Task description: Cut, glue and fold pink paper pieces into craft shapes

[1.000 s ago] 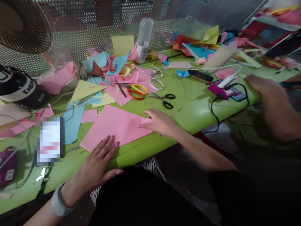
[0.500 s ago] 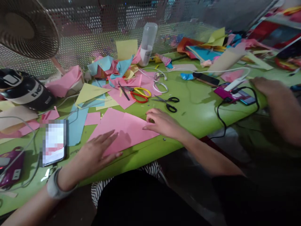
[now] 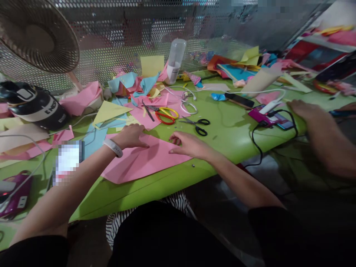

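A large pink paper sheet lies on the green table near its front edge. My left hand, with a white band on the wrist, rests on the sheet's far left corner, fingers curled down onto the paper. My right hand lies flat on the sheet's right edge, fingers stretched toward the left. Black scissors and red-and-yellow scissors lie just beyond my hands.
Several coloured paper scraps pile at the back by a white bottle. A fan, a black helmet and a phone sit left. Another person's arm rests at the right by a pink device with cables.
My left hand has moved from the sheet's near corner up to its far left corner. My right hand has stayed on the right edge. The view has shifted slightly.
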Action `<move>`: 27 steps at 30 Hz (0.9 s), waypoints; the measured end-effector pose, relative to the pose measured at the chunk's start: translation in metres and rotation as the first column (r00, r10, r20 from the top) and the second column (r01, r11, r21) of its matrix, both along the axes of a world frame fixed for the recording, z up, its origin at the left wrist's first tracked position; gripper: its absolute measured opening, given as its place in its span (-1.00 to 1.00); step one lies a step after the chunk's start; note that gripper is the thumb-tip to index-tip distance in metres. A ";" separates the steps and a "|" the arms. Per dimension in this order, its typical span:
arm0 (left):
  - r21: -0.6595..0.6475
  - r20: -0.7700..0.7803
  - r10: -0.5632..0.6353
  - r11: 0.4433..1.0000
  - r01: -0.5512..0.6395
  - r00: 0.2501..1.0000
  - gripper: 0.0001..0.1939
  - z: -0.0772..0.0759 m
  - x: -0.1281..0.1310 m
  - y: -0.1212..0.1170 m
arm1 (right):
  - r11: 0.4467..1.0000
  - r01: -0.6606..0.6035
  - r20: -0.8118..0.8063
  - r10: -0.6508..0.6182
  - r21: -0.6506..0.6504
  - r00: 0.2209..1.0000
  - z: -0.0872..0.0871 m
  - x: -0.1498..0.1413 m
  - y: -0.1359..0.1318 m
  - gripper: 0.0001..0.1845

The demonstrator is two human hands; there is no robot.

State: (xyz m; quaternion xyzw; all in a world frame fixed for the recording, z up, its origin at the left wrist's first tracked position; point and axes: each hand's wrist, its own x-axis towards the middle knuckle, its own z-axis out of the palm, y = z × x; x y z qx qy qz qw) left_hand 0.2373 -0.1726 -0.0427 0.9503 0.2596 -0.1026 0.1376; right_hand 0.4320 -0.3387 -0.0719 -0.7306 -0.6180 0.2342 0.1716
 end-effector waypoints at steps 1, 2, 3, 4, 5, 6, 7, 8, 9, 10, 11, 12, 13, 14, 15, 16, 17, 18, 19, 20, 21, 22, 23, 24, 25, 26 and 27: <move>-0.006 -0.021 0.013 1.000 -0.013 1.000 -0.26 0.001 0.003 0.001 | 0.999 -0.016 0.041 0.015 0.035 0.999 -0.001 0.000 0.001 -0.57; -0.009 -0.037 0.025 1.000 -0.025 0.999 -0.28 0.002 0.005 0.002 | 0.997 -0.036 0.086 0.031 0.065 0.996 -0.001 -0.001 0.002 -0.56; -0.011 -0.049 0.031 0.999 -0.032 0.998 -0.30 0.003 0.006 0.004 | 0.995 -0.057 0.124 0.046 0.087 0.991 -0.002 -0.003 0.003 -0.56; -0.016 -0.053 0.030 0.999 -0.031 0.998 -0.32 0.004 0.007 0.005 | 0.992 -0.074 0.150 0.058 0.100 0.987 -0.002 -0.005 0.006 -0.56; -0.024 -0.050 0.022 0.999 -0.024 0.998 -0.35 0.005 0.007 0.005 | 0.990 -0.084 0.161 0.066 0.109 0.985 -0.001 -0.007 0.009 -0.55; -0.036 -0.042 0.012 0.999 -0.014 0.999 -0.38 0.006 0.008 0.006 | 0.989 -0.089 0.155 0.071 0.115 0.985 -0.001 -0.009 0.012 -0.53; -0.054 -0.031 0.005 0.999 -0.006 1.000 -0.42 0.007 0.007 0.007 | 0.988 -0.094 0.133 0.077 0.122 0.988 -0.001 -0.010 0.016 -0.52; -0.079 -0.016 0.000 0.997 -0.001 1.000 -0.45 0.009 0.007 0.007 | 0.986 -0.097 0.098 0.084 0.133 0.992 0.000 -0.012 0.019 -0.52; -0.110 0.005 0.000 0.994 0.001 1.000 -0.48 0.010 0.005 0.008 | 0.984 -0.095 0.053 0.088 0.147 0.995 0.000 -0.013 0.023 -0.52; -0.151 0.036 -0.001 0.988 0.006 0.999 -0.51 0.011 0.004 0.008 | 0.982 -0.096 0.003 0.097 0.164 0.995 0.001 -0.014 0.027 -0.54; -0.202 0.076 0.001 0.979 0.015 0.997 -0.52 0.012 0.001 0.009 | 0.978 -0.102 -0.048 0.112 0.180 0.993 0.002 -0.015 0.031 -0.57; -0.253 0.122 0.005 0.967 0.026 0.993 -0.52 0.014 -0.002 0.009 | 0.976 -0.110 -0.092 0.129 0.189 0.987 0.002 -0.017 0.034 -0.61; -0.294 0.169 0.012 0.955 0.038 0.986 -0.51 0.015 -0.005 0.008 | 0.974 -0.120 -0.125 0.145 0.190 0.982 0.003 -0.018 0.037 -0.67; -0.322 0.213 0.021 0.945 0.049 0.977 -0.50 0.016 -0.008 0.007 | 0.975 -0.127 -0.146 0.155 0.184 0.977 0.003 -0.020 0.039 -0.72; -0.342 0.246 0.033 0.938 0.055 0.969 -0.49 0.017 -0.012 0.006 | 0.975 -0.132 -0.161 0.161 0.178 0.974 0.004 -0.021 0.041 -0.73; -0.359 0.265 0.044 0.932 0.056 0.963 -0.49 0.019 -0.015 0.005 | 0.976 -0.130 -0.172 0.160 0.175 0.972 0.004 -0.023 0.043 -0.70; -0.373 0.276 0.055 0.926 0.054 0.959 -0.50 0.020 -0.018 0.003 | 0.977 -0.123 -0.180 0.154 0.175 0.971 0.004 -0.025 0.044 -0.65; -0.384 0.284 0.063 0.922 0.053 0.957 -0.52 0.022 -0.021 0.001 | 0.977 -0.117 -0.187 0.151 0.180 0.971 0.004 -0.027 0.045 -0.62; -0.390 0.290 0.069 0.919 0.052 0.955 -0.55 0.023 -0.024 -0.001 | 0.975 -0.116 -0.194 0.152 0.188 0.969 0.005 -0.029 0.045 -0.62; -0.390 0.297 0.074 0.920 0.050 0.952 -0.58 0.024 -0.026 -0.002 | 0.974 -0.119 -0.200 0.158 0.194 0.967 0.006 -0.030 0.046 -0.63; -0.383 0.307 0.080 0.923 0.046 0.949 -0.59 0.025 -0.028 -0.004 | 0.972 -0.124 -0.204 0.165 0.199 0.965 0.006 -0.031 0.046 -0.65; -0.375 0.319 0.086 0.926 0.042 0.944 -0.59 0.026 -0.030 -0.005 | 0.971 -0.129 -0.209 0.172 0.201 0.963 0.008 -0.032 0.047 -0.68; -0.373 0.335 0.094 0.927 0.040 0.938 -0.58 0.026 -0.031 -0.005 | 0.970 -0.132 -0.217 0.176 0.204 0.960 0.009 -0.033 0.047 -0.70; -0.379 0.351 0.102 0.925 0.042 0.931 -0.56 0.025 -0.033 -0.005 | 0.969 -0.131 -0.229 0.178 0.208 0.957 0.010 -0.034 0.047 -0.73; -0.388 0.368 0.112 0.921 0.043 0.923 -0.55 0.025 -0.034 -0.006 | 0.969 -0.127 -0.240 0.177 0.211 0.955 0.011 -0.034 0.048 -0.74; -0.395 0.384 0.121 0.918 0.045 0.915 -0.54 0.024 -0.035 -0.006 | 0.969 -0.122 -0.251 0.176 0.215 0.952 0.012 -0.035 0.048 -0.75; -0.396 0.399 0.128 0.917 0.045 0.908 -0.53 0.023 -0.037 -0.006 | 0.968 -0.119 -0.259 0.176 0.221 0.950 0.012 -0.035 0.048 -0.76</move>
